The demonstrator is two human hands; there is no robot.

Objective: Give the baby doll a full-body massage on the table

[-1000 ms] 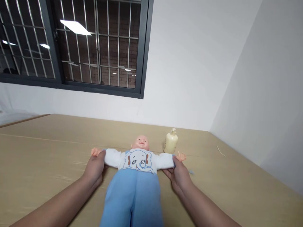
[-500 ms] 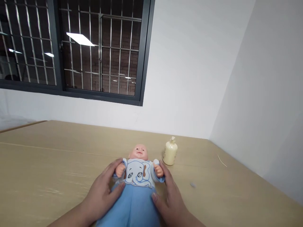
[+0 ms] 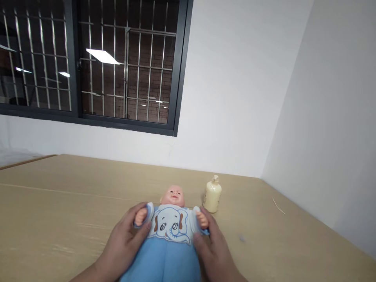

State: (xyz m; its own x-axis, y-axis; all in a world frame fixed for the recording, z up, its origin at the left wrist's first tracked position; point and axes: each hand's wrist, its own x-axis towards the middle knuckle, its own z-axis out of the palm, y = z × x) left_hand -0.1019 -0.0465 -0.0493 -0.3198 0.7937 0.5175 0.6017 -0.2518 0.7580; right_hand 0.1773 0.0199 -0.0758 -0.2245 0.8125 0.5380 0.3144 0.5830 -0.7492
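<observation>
A baby doll [image 3: 169, 250] lies on its back on the table, head away from me, in a light blue outfit with an elephant face on the chest. My left hand [image 3: 125, 239] is closed around the doll's arm on the left, thumb against the sleeve's inner side. Around the arm on the right, my right hand [image 3: 213, 243] is closed in the same way. Both small doll fists show between my thumbs and fingers. The doll's lower legs run out of view at the bottom.
A cream pump bottle [image 3: 212, 196] stands on the wooden table [image 3: 58, 211], just behind and right of the doll. A small grey scrap [image 3: 241, 238] and a thin pale strip [image 3: 278, 206] lie farther right. Behind rise a white wall [image 3: 235, 98] and a barred window [image 3: 126, 74].
The doll's arms have spread outward, the left one most, with my hands now gripping them. My thumbs have moved up from the doll's sides to its sleeves. The view has tilted slightly up.
</observation>
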